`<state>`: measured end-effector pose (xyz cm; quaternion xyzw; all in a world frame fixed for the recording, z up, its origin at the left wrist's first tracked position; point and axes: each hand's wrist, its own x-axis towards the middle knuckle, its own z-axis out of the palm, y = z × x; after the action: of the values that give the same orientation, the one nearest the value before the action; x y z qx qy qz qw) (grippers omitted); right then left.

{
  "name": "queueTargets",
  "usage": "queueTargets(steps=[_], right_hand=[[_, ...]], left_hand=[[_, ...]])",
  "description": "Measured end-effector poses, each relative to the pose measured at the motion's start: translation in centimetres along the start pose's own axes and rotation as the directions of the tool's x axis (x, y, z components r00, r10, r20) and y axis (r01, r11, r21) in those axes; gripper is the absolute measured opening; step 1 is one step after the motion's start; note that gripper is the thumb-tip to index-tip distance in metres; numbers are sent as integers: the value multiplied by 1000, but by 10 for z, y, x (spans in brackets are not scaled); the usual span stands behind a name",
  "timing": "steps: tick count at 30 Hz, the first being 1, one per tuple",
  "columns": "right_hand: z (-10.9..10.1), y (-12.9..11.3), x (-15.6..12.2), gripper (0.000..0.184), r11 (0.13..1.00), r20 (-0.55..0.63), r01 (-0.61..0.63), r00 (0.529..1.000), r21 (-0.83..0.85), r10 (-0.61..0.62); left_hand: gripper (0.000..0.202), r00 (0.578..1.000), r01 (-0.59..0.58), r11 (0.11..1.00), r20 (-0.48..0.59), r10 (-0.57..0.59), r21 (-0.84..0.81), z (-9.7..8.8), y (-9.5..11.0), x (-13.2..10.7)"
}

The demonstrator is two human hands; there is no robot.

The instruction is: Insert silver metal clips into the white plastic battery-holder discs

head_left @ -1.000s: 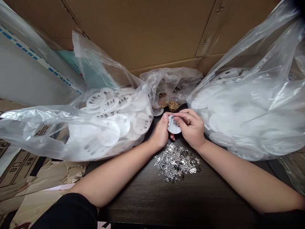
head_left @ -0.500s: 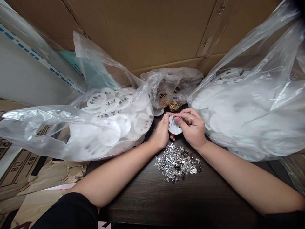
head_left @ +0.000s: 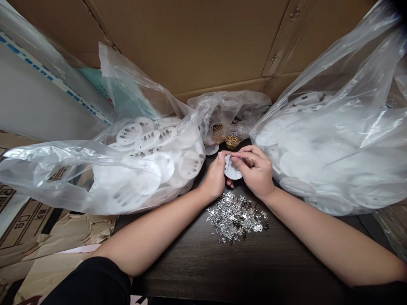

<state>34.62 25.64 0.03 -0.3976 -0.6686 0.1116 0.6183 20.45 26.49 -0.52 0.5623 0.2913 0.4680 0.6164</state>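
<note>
A round white plastic disc (head_left: 233,170) with slots is held upright over the table, its face towards me. My left hand (head_left: 217,173) is closed on its left edge, thumb on top and a fingertip showing below. At the disc's upper part, the thumb and forefinger of my right hand (head_left: 257,169) are pinched together; whether a small piece lies between them is hidden. A ring is on one right finger. Just below both hands lies a loose pile of small silvery metal pieces (head_left: 233,216) on the dark table (head_left: 203,262).
Clear plastic bags full of white discs stand at left (head_left: 133,178) and right (head_left: 337,161). Behind my hands are a smaller plastic bag (head_left: 229,101), a heap of small gold-coloured pieces (head_left: 233,142) and another white disc (head_left: 212,149). A cardboard wall (head_left: 190,46) closes the back.
My right thumb and fingers have shifted slightly left along the disc's upper part. My left hand and the disc have hardly moved.
</note>
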Motion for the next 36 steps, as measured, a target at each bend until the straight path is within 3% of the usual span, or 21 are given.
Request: queueTargets(steps=[9,18,28,36], right_hand=[[0,0,0,12,1000,1,11,1000,-18,-11],[1,6,2,8,999,-44,-52,998,6,52],[0,4,1,7,1000,-68,-17,998,9,18],[-1,1,-1,9,999,-61,-4,998,-53,1]], left_hand=[[71,1000,-8,999,-13,8,-42,1,0,2],[73,1000,-5,998,2,5,-69,0,-2,2],[50,998,-47,996,28,49,-75,-2,-5,2],[51,997,-43,994,62,49,-96,-3,-7,3]])
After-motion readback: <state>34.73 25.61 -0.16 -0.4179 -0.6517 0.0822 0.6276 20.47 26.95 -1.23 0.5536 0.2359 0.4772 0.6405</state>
